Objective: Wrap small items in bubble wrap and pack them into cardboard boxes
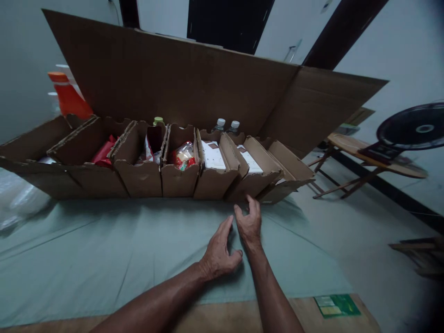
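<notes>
Over the pale green cloth (100,259), my left hand (220,252) is open, its thumb apart from its fingers and nothing in its grasp. My right hand (249,222) is just beyond it, also open and holding nothing, with its fingertips close to the front of a cardboard bin (255,185); whether they touch is unclear. That bin and the cardboard bin (213,187) to its left each hold a white printed box, one white box (213,155) and another white box (250,159). Farther left, a red and clear packet (185,156) lies in a bin.
A tall cardboard panel (187,78) stands behind the bins. White-capped bottles (220,124) and an orange bottle (69,95) show behind them. A red pouch (104,152) is in a left bin. Clear plastic (24,199) lies far left; a fan (416,127) and wooden stand (367,152) are right.
</notes>
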Demonstrator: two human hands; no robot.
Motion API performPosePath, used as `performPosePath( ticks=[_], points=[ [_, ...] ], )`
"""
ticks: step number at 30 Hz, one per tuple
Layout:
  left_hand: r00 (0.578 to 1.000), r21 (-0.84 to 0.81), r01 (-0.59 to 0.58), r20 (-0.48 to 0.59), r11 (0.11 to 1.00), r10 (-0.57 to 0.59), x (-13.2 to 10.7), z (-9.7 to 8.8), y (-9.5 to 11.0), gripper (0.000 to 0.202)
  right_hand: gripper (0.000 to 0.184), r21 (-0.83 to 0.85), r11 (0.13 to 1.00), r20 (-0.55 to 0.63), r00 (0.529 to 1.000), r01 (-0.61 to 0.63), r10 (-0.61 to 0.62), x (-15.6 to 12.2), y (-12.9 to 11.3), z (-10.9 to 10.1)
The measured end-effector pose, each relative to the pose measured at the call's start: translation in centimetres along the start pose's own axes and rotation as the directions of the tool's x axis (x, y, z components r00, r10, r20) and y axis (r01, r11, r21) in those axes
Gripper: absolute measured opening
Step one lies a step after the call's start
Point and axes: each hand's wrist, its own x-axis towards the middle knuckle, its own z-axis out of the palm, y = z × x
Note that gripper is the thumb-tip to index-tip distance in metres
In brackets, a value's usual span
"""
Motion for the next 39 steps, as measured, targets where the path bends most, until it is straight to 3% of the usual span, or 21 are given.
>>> performPosePath(
  ticks=[5, 7, 9, 12, 16, 19, 21, 24, 26, 28, 29, 31, 36, 39],
  points=[
    [1.0, -0.037, 0.016, -0.004, 0.999, -0.016, 0.0, 0.0, -0.1, 0.094, 0.041, 0.085, 0.996, 0.026, 0.999, 0.033, -0.036, 1.0, -5.1, -2.0],
    [1.0, -0.048, -0.006, -0.012, 0.999, 0.006, 0.2, -0.1, 0.0, 0.093, 0.051, 0.073, 0.993, 0.134, 0.985, 0.097, -0.106, 2.7, -8.1, -2.1],
    [0.999, -0.05, -0.028, -0.023, 0.998, 0.026, 0.6, -0.2, 0.1, 0.09, 0.059, -0.063, 0.985, 0.312, 0.94, 0.162, -0.135, 4.6, -10.7, -1.6],
    [0.998, -0.049, 0.029, -0.049, 0.998, -0.031, 0.8, -0.1, 0.8, 0.086, 0.043, -0.294, 0.931, 0.458, 0.887, 0.214, -0.059, 6.9, -13.1, -0.3],
    [0.973, -0.062, 0.132, -0.181, 0.989, -0.141, -1.1, -0.9, 2.7, 0.083, 0.026, -0.364, 0.908, 0.431, 0.901, 0.21, -0.036, 6.1, -14.3, -0.8],
    [0.936, -0.065, 0.106, -0.331, 0.992, -0.122, -5.1, -3.2, 4.3, 0.074, 0.021, -0.348, 0.91, 0.447, 0.893, 0.223, -0.048, 2.8, -14.3, -5.0],
    [0.91, -0.04, 0.092, -0.402, 0.995, -0.1, -8.2, -5.5, 5.0, 0.066, 0.019, -0.297, 0.927, 0.48, 0.875, 0.229, -0.062, 0.1, -13.4, -9.3],
    [0.884, -0.01, 0.102, -0.458, 0.995, -0.095, -11.9, -8.8, 5.6, 0.061, 0.019, -0.142, 0.971, 0.54, 0.837, 0.195, -0.089, -4.0, -10.3, -16.5],
    [0.878, 0.005, 0.089, -0.473, 0.996, -0.076, -12.7, -10.0, 5.8, 0.063, 0.027, -0.147, 0.981, 0.452, 0.891, 0.129, -0.049, -6.3, -7.5, -20.6],
    [0.892, 0.02, 0.058, -0.449, 0.998, -0.043, -12.2, -10.2, 6.0, 0.069, 0.059, -0.135, 0.991, 0.261, 0.964, -0.013, 0.049, -8.3, -4.9, -23.1],
    [0.904, 0.021, 0.042, -0.426, 0.999, -0.029, -11.6, -10.0, 6.1, 0.073, 0.075, -0.098, 0.992, 0.187, 0.977, -0.084, 0.102, -9.2, -3.9, -23.7],
    [0.925, -0.007, 0.035, -0.379, 0.999, -0.035, -9.7, -9.1, 6.5, 0.079, 0.09, -0.046, 0.981, 0.135, 0.972, -0.188, 0.192, -10.8, -3.1, -23.5],
    [0.95, -0.141, 0.018, -0.307, 0.99, -0.061, -6.0, -7.5, 6.6, 0.077, 0.055, -0.131, 0.97, 0.193, 0.955, -0.204, 0.227, -13.2, -5.1, -18.3],
    [0.912, -0.101, -0.018, -0.409, 0.995, -0.025, -6.7, -8.3, 6.0, 0.068, 0.049, -0.083, 0.969, 0.184, 0.953, -0.231, 0.243, -12.8, -6.7, -14.8]
  ],
)
